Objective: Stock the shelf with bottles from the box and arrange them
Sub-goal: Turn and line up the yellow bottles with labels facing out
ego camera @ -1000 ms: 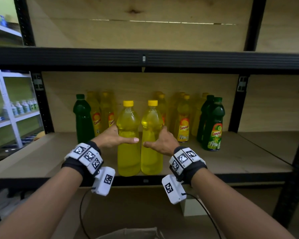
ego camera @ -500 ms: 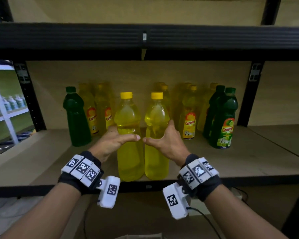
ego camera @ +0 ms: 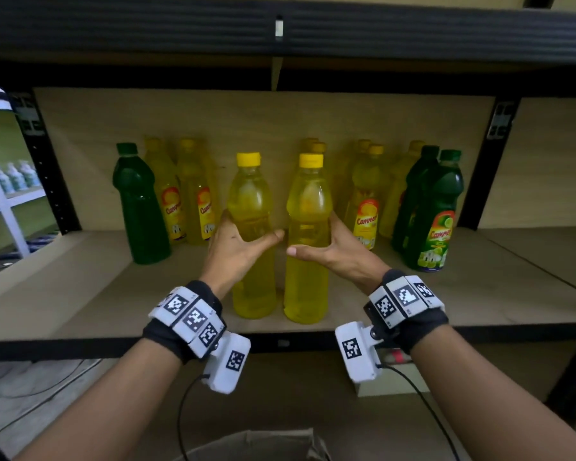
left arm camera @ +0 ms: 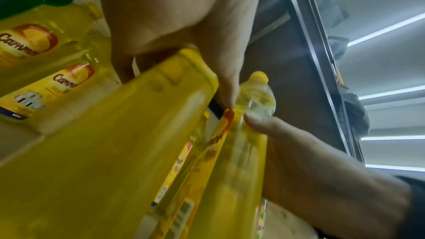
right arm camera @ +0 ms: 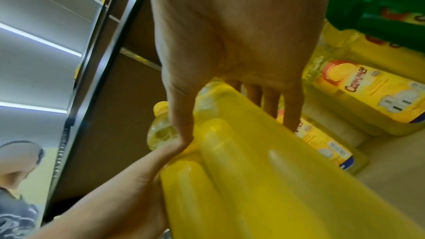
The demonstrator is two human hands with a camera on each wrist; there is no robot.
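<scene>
Placing step: L hand (ego camera: 238, 247) & R hand (ego camera: 333, 247), fingers wrapped on yellow bottles (ego camera: 251, 234), next push back w/ shelf (ego camera: 80, 294) rows.

The wooden shelf (ego camera: 80, 294) carries upright bottles. Two unlabelled yellow bottles (ego camera: 253, 261) stand at its front. Labelled yellow and green bottles (ego camera: 436, 221) line the back.
</scene>
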